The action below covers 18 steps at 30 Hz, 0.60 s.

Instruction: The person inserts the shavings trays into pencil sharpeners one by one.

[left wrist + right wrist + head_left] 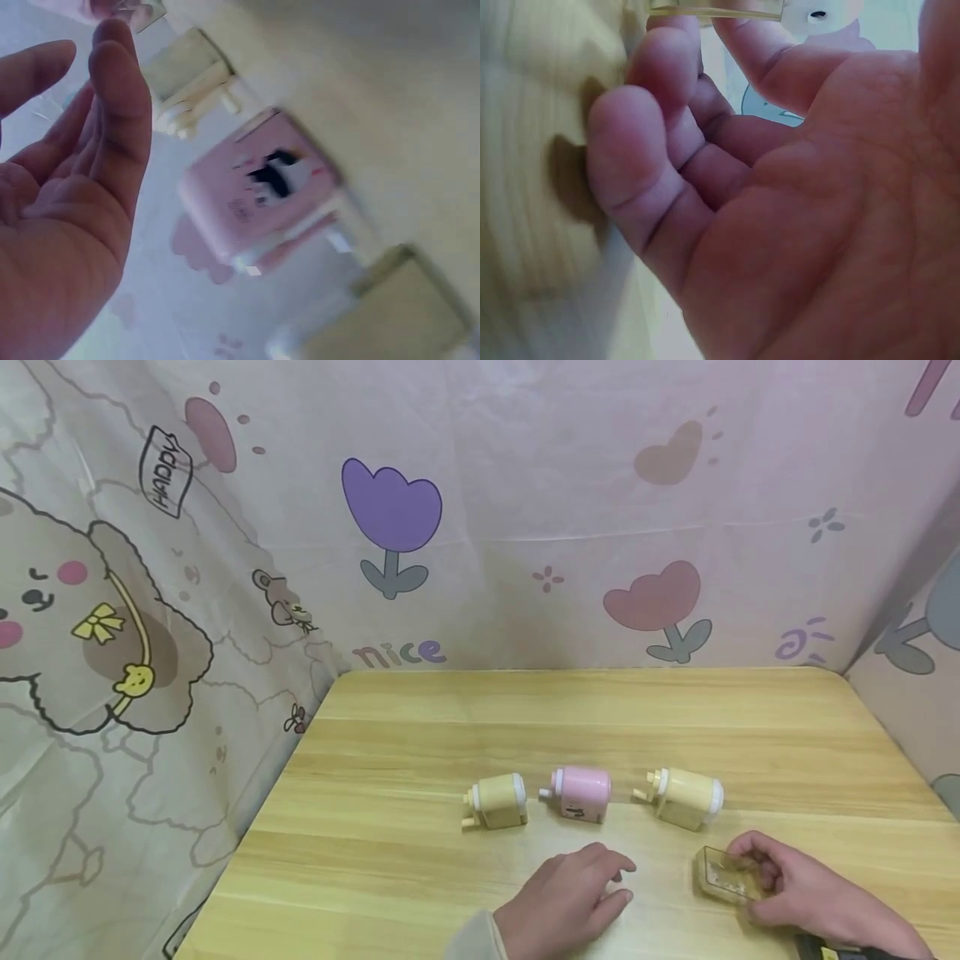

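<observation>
My right hand [806, 885] grips a small clear yellowish drawer [723, 877] between thumb and fingers, over the right front of the table. Pale bits show inside it. In the right wrist view only the edge of this drawer [716, 10] shows beyond the fingertips. My left hand [566, 897] hovers near the front middle, thumb and forefinger apart, and in the left wrist view no object shows in it. Past it is a pink crank pencil sharpener [583, 794], its side printed with a small picture, as the left wrist view shows.
Two cream-yellow crank sharpeners flank the pink one: one sharpener [501, 801] on its left, another sharpener [684, 797] on its right, just behind the drawer. All three rest on the wood-grain table [375, 877]. A printed cloth [510, 510] hangs behind and at the sides.
</observation>
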Tool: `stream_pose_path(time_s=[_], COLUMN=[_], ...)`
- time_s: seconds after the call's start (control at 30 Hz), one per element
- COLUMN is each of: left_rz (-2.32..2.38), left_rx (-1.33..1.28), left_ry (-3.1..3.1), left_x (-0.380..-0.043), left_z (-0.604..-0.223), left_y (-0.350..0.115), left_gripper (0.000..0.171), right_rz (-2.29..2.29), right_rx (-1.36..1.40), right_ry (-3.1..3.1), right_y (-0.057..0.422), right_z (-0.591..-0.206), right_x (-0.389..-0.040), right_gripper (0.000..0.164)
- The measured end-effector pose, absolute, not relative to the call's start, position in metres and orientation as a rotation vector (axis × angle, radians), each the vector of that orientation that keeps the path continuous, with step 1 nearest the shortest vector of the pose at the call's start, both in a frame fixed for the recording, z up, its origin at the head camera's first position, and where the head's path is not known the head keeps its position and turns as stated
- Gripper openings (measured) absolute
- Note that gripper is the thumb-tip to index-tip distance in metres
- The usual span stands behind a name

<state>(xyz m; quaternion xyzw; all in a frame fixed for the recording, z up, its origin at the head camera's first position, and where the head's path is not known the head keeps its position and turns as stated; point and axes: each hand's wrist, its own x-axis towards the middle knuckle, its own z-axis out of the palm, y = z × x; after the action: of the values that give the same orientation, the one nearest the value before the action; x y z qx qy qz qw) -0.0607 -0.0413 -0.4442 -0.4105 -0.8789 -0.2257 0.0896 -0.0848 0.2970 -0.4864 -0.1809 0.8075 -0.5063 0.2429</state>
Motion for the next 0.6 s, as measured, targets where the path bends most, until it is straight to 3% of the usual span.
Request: stream_pose_path(time_s=[0.33,0.47,0.6], left_rz=[-0.522,-0.422,-0.252], left_rx=[-1.101,-1.027,-0.951], left_ry=[-2.736,-2.842,-2.893], left_x=[-0.105,-0.119,-0.127], left_z=[-0.405,-0.404,-0.409], left_y=[0.007,0.029,0.045], left_gripper=[0.049,0.067,0.07], right_rz=[-1.342,-1.349,-1.335], right_rx=[-0.585,-0.552,-0.532], right_ry=[2.257,2.222,2.216], right_y=[0.289,0.29,0.29], right_z=[-0.486,-0.486,-0.486], right_x=[-0.084,-0.084,-0.085], right_gripper=[0.05,0.05,0.05])
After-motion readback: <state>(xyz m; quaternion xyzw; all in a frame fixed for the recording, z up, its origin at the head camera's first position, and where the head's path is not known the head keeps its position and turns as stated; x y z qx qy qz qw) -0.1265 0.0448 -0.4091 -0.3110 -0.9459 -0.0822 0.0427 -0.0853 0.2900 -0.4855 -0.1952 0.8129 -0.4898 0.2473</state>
